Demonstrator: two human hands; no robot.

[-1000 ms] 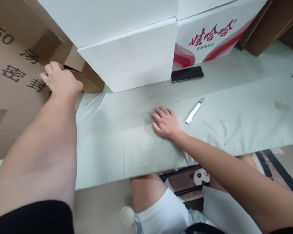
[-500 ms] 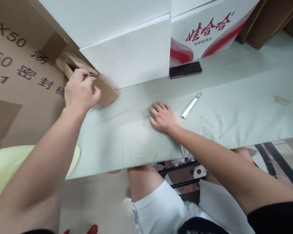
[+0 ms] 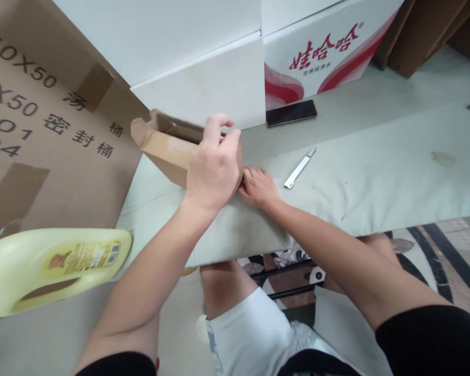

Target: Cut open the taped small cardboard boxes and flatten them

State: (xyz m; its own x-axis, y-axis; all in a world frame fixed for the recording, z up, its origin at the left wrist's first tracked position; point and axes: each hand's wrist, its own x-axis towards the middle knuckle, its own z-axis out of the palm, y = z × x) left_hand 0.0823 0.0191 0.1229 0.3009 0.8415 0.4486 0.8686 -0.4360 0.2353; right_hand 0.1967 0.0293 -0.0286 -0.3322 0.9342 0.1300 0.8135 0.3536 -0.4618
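One open carton (image 3: 171, 155) moved rightward.

The small carton (image 3: 170, 156) before you is brown with a paler patch; the large box (image 3: 68, 175), brown with black print. The worktop cover (image 3: 360, 151) is pale green. The lettered box (image 3: 325, 70) is white, with red lettering and red-and-pink waves; the phone (image 3: 292, 113), black; the cutter (image 3: 298, 169), white; the bottle (image 3: 27, 261), pale yellow. Your sleeves (image 3: 434, 337) are black, your shorts (image 3: 253, 334) white with blue-grey patterning.
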